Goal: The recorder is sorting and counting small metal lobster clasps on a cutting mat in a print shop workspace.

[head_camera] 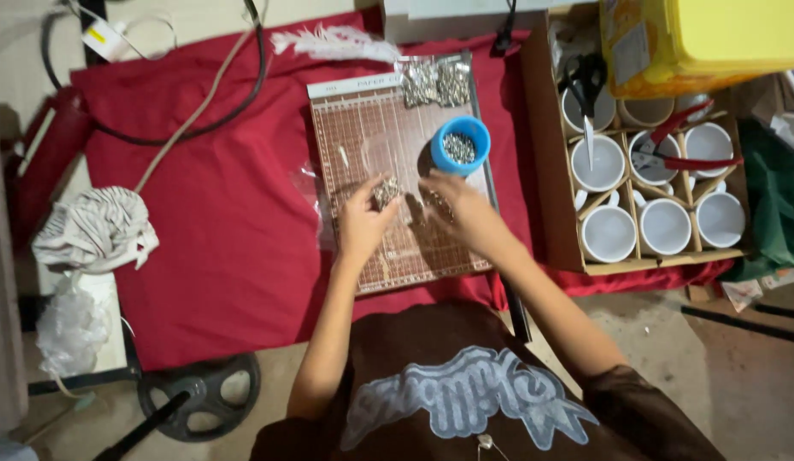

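The person sat over a brown gridded cutting board [388, 171] that lay on a red cloth [226, 222]. The left hand [363, 218] rested on the board with its fingers closed around a small clump of shiny metal bits [386, 191], pinched between thumb and fingertips near the board's middle. The right hand [459, 209] lay just beside it, palm down with the fingers spread over the board; whether its grip held anything could not be told, since the fingers covered what lay beneath, though a few more metal bits seemed to sit under them.

A blue cup [460, 145] stood on the board just beyond the right hand, with more of the silvery pieces inside. At the board's far edge lay two clear packets [437, 81] of the same metal bits, touching each other. A white feather [333, 41] lay on the cloth beyond the board's far left corner.

To the right of the board sat a cardboard box [550, 188] with dividers, holding white mugs [609, 232] in its compartments. Black-handled scissors [585, 85] lay across the far mugs and red-handled pliers [683, 141] across others. A yellow container [713, 34] covered the box's far right corner. A bundled striped cloth [96, 229] lay at the red cloth's left edge.
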